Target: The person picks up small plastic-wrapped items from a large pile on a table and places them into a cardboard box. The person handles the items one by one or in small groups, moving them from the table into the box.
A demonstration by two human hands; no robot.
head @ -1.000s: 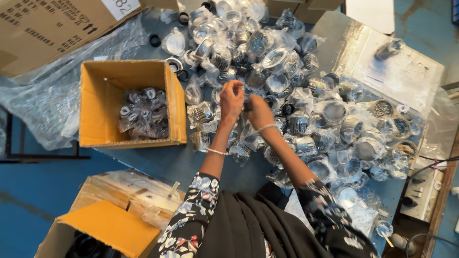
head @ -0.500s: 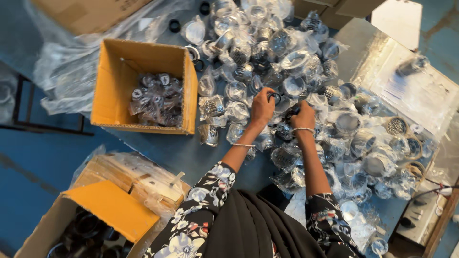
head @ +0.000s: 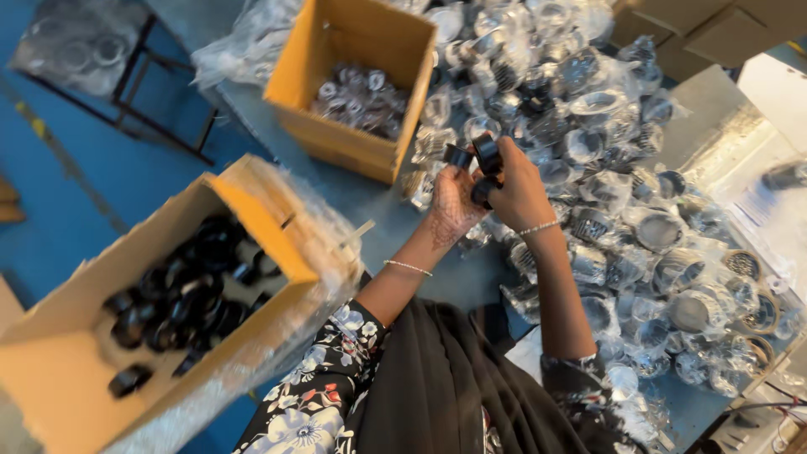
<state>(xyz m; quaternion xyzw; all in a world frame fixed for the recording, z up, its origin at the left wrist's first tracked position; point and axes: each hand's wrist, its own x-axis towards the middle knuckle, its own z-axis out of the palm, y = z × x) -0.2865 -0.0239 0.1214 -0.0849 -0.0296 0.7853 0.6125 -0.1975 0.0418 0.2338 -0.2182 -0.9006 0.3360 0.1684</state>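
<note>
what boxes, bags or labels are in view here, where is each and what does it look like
Open cardboard box: near left, tan, plastic-lined, holding black round parts.
Second cardboard box: far middle, yellow-brown, holding clear-bagged parts.
Pile of clear bags: right across the table, each with a round part.
Flat cartons: top right, brown.
White sheet: right edge, print unreadable.
Left hand and right hand hold black round parts.

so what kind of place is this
Probably a small packing workshop: open yellow cardboard boxes of parts, a heap of clear plastic-bagged round metal pieces, and both hands holding small black round caps.
</note>
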